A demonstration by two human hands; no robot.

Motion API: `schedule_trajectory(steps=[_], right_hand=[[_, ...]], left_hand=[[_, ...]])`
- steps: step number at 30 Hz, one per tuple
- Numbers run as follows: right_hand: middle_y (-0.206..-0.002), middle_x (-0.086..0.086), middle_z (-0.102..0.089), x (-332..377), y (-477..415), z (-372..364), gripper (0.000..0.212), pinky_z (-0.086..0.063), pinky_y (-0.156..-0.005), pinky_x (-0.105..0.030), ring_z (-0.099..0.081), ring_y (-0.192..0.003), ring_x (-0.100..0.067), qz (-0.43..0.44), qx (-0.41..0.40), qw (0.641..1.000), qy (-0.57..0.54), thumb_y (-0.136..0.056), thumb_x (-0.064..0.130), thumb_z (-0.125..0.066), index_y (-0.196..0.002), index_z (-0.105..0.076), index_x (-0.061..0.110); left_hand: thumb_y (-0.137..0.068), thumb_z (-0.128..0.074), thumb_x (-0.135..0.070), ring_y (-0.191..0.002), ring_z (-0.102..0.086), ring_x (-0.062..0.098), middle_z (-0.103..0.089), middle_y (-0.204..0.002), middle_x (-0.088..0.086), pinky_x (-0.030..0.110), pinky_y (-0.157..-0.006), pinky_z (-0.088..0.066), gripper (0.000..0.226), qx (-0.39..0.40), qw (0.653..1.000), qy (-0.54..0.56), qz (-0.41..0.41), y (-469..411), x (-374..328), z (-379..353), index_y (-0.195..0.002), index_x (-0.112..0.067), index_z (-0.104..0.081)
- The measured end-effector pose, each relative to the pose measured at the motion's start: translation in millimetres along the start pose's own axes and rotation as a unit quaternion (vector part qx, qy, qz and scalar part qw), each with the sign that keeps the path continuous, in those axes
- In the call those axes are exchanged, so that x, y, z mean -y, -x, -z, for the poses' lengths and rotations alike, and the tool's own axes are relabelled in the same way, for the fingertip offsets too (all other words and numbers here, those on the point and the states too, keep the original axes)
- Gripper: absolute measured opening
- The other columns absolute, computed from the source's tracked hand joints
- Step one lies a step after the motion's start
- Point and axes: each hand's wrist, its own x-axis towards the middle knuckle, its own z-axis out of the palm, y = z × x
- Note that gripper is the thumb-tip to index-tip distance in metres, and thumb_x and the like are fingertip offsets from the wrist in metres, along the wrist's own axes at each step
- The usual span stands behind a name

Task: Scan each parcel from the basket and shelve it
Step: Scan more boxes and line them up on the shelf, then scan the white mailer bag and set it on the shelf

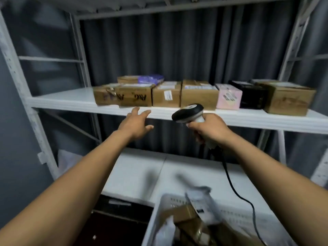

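1. A white metal rack stands before a dark pleated curtain. Its middle shelf is bare at the left end, and the lower shelf lies beneath.
2. The parcels not yet handled lie in the white basket at the bottom of the view. There is a brown carton and some pale mailers, all blurred, so the labels cannot be read.
3. The left hand holds nothing. Its fingers are spread and nearly straight, and it is raised just in front of the middle shelf's front edge, below the leftmost box.
4. The right hand is wrapped round the handle of the scanner, whose dark head points left. The scanner's black cable trails down past the basket.
5. A row of shelved boxes sits side by side on the middle shelf. Further right in the row are a pink box, a black box and a larger carton at the far end.
6. The step in hand is probably fetching the next parcel, since the free hand is empty.
7. To do it well, the left hand should drop to the basket and lift one parcel label-up, clear of the cable.
8. Hold the label flat and square to the scanner head, keeping fingers off the barcode.
9. Then set the parcel on the bare left stretch, touching the row's end and pushed back from the edge.
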Motion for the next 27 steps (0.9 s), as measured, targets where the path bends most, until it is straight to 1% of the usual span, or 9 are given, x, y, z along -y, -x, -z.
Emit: schedule_trajectory(steps=[2, 5, 8, 12, 16, 19, 22, 25, 27], right_hand=[[-0.059, -0.006, -0.06, -23, 25, 16, 0.012, -0.045, -0.043, -0.027, -0.056, -0.043, -0.017, -0.018, 0.014, 1.0, -0.015, -0.084, 0.019, -0.069, -0.082, -0.062, 0.009], [-0.059, -0.006, -0.059, -63, 63, 42, 0.014, -0.045, -0.042, -0.026, -0.055, -0.044, -0.016, -0.065, 0.035, 0.997, -0.035, -0.086, 0.017, -0.068, -0.086, -0.063, 0.005], [-0.059, -0.008, -0.057, -103, 95, 61, 0.016, -0.042, -0.042, -0.024, -0.051, -0.043, -0.016, -0.107, 0.047, 0.99, -0.078, -0.089, 0.016, -0.067, -0.08, -0.059, 0.005], [-0.055, -0.008, -0.055, -158, 125, 77, 0.021, -0.04, -0.042, -0.025, -0.048, -0.041, -0.017, -0.16, 0.033, 0.979, -0.121, -0.09, 0.014, -0.066, -0.074, -0.056, 0.006], [-0.05, -0.007, -0.056, -204, 137, 84, 0.024, -0.041, -0.041, -0.024, -0.049, -0.039, -0.018, -0.199, 0.033, 0.974, -0.108, -0.088, 0.015, -0.069, -0.069, -0.058, 0.005], [-0.055, -0.011, -0.057, -231, 136, 82, 0.021, -0.041, -0.041, -0.025, -0.05, -0.041, -0.021, -0.234, 0.021, 0.965, -0.114, -0.087, 0.016, -0.07, -0.073, -0.06, 0.003], [-0.058, -0.013, -0.055, -254, 130, 80, 0.017, -0.042, -0.041, -0.025, -0.049, -0.042, -0.021, -0.272, -0.006, 0.951, -0.147, -0.088, 0.013, -0.069, -0.077, -0.06, 0.002], [-0.063, -0.014, -0.059, -274, 123, 79, 0.017, -0.046, -0.046, -0.028, -0.053, -0.046, -0.022, -0.294, -0.015, 0.946, -0.138, -0.088, 0.015, -0.068, -0.079, -0.062, 0.002], [-0.063, -0.015, -0.06, -286, 121, 78, 0.018, -0.046, -0.046, -0.028, -0.054, -0.045, -0.023, -0.302, -0.011, 0.943, -0.139, -0.089, 0.014, -0.067, -0.078, -0.062, 0.001]], left_hand=[[-0.092, -0.058, -0.046, -0.143, -0.024, 0.037, -0.011, -0.159, 0.013, 0.046, -0.114, -0.029, 0.07, 0.03, 0.999, 0.005, -0.011, 18, -24, -25, -0.152, -0.029, -0.025], [-0.093, -0.056, -0.047, -0.142, -0.026, 0.035, -0.012, -0.16, 0.012, 0.044, -0.114, -0.03, 0.068, 0.078, 0.997, 0.013, -0.02, 48, -61, -71, -0.151, -0.03, -0.026], [-0.093, -0.056, -0.047, -0.141, -0.031, 0.032, -0.014, -0.16, 0.012, 0.042, -0.113, -0.032, 0.068, 0.124, 0.991, 0.03, -0.03, 77, -92, -114, -0.151, -0.029, -0.027], [-0.094, -0.055, -0.045, -0.141, -0.03, 0.033, -0.018, -0.158, 0.014, 0.039, -0.114, -0.031, 0.068, 0.181, 0.982, 0.031, -0.045, 110, -124, -170, -0.152, -0.025, -0.026], [-0.093, -0.055, -0.043, -0.139, -0.033, 0.033, -0.021, -0.158, 0.013, 0.038, -0.112, -0.032, 0.065, 0.225, 0.973, 0.035, -0.046, 123, -152, -215, -0.151, -0.027, -0.028], [-0.094, -0.054, -0.042, -0.136, -0.035, 0.033, -0.026, -0.156, 0.012, 0.038, -0.109, -0.034, 0.064, 0.244, 0.968, 0.032, -0.042, 117, -166, -244, -0.15, -0.028, -0.029], [-0.093, -0.054, -0.041, -0.135, -0.034, 0.033, -0.029, -0.153, 0.013, 0.041, -0.109, -0.035, 0.067, 0.257, 0.966, 0.005, -0.042, 105, -173, -273, -0.152, -0.031, -0.023], [-0.091, -0.059, -0.039, -0.135, -0.033, 0.033, -0.031, -0.151, 0.012, 0.04, -0.108, -0.035, 0.071, 0.264, 0.964, -0.007, -0.038, 87, -175, -301, -0.151, -0.03, -0.023], [-0.088, -0.063, -0.039, -0.135, -0.032, 0.032, -0.031, -0.151, 0.011, 0.039, -0.109, -0.034, 0.076, 0.253, 0.967, -0.006, -0.035, 75, -173, -319, -0.151, -0.028, -0.021]])
